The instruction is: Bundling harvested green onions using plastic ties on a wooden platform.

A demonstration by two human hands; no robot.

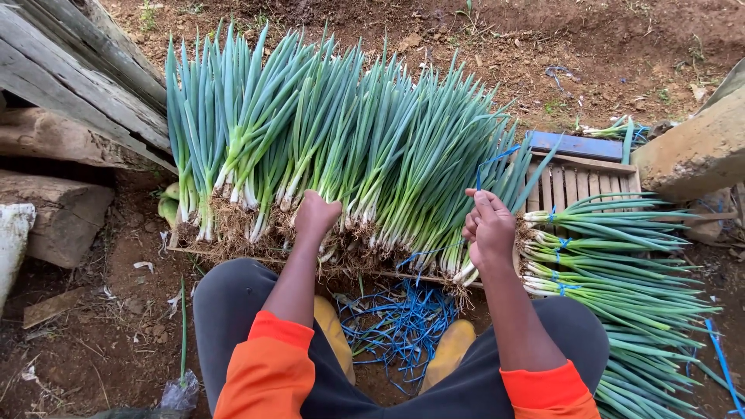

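Note:
A wide row of loose green onions [341, 147] lies on a wooden pallet [578, 182], white roots toward me. My left hand [314, 217] is closed around the root ends of a handful of onions in the middle of the row. My right hand [489, 229] is raised by the row's right end, its fingers pinching a thin blue string [490, 161] that loops upward. Between my yellow boots [452, 349] lies a tangle of more blue strings [400, 322].
Tied bundles of green onions [621, 264] are stacked at the right with blue ties. Weathered wooden planks [70, 77] and logs stand at the left. A large stone [698, 147] sits at the upper right. A blue board [578, 145] lies behind the pallet on bare brown soil.

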